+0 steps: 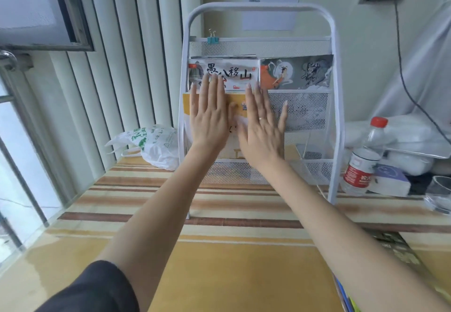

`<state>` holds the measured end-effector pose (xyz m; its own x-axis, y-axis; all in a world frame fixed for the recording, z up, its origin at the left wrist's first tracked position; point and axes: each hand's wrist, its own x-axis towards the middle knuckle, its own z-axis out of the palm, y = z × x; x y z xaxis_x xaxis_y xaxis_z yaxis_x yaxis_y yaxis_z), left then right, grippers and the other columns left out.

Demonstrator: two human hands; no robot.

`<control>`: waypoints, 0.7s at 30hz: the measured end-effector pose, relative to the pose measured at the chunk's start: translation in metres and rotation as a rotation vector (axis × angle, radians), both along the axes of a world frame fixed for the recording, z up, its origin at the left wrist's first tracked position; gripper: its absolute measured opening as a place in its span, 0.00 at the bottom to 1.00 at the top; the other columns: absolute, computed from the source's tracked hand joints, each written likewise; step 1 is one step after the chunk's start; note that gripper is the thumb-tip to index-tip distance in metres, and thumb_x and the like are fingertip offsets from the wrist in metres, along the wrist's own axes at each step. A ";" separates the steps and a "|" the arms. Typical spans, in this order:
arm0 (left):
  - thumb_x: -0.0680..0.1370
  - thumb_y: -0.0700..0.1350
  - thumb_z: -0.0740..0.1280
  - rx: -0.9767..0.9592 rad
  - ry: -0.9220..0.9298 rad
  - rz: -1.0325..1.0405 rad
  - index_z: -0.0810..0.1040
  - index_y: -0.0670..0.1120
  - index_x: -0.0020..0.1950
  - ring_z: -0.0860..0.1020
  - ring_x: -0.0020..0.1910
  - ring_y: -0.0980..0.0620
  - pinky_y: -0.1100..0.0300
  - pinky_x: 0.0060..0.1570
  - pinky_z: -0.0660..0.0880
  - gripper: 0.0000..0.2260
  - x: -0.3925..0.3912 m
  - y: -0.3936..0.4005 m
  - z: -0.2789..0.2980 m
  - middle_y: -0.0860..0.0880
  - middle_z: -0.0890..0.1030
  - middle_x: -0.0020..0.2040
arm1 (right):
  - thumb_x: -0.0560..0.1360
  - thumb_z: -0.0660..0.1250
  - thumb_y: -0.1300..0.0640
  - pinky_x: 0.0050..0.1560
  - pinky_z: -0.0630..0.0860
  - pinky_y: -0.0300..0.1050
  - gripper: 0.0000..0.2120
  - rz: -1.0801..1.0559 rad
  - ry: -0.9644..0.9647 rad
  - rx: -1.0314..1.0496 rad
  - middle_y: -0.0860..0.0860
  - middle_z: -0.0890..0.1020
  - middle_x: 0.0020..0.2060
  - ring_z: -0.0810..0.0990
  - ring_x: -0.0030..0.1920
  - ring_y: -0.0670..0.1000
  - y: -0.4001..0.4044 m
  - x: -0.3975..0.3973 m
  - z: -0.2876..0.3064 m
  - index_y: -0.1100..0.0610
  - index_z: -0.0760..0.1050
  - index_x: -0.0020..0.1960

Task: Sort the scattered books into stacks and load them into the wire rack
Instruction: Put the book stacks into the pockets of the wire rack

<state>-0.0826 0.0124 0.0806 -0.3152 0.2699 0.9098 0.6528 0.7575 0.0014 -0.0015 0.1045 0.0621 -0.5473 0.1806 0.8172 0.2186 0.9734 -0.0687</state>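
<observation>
Your white wire rack (336,116) stands upright at centre frame. Its upper tier holds two books: a white one with black calligraphy (231,73) at left, a grey illustrated one (296,72) at right. A yellow book (189,104) leans in the lower-left tier.

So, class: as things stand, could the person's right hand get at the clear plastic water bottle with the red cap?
Probably yes. The right hand lies flat on the yellow book in the white wire rack; the clear plastic water bottle with the red cap stands just right of the rack's frame, with nothing visible in front of it.
</observation>
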 end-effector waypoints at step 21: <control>0.77 0.44 0.62 0.728 -1.988 -0.660 0.71 0.42 0.55 0.77 0.35 0.48 0.61 0.33 0.71 0.09 0.224 0.094 -0.142 0.42 0.78 0.46 | 0.76 0.63 0.45 0.55 0.72 0.49 0.31 -0.419 -0.416 -1.012 0.54 0.71 0.68 0.74 0.63 0.57 0.101 0.309 -0.158 0.47 0.56 0.75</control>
<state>0.1413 0.1064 -0.0617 -0.7211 0.5591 -0.4090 -0.4591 0.0564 0.8866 0.3072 0.2058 -0.0955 -0.4816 0.8758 -0.0311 0.6977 0.3618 -0.6183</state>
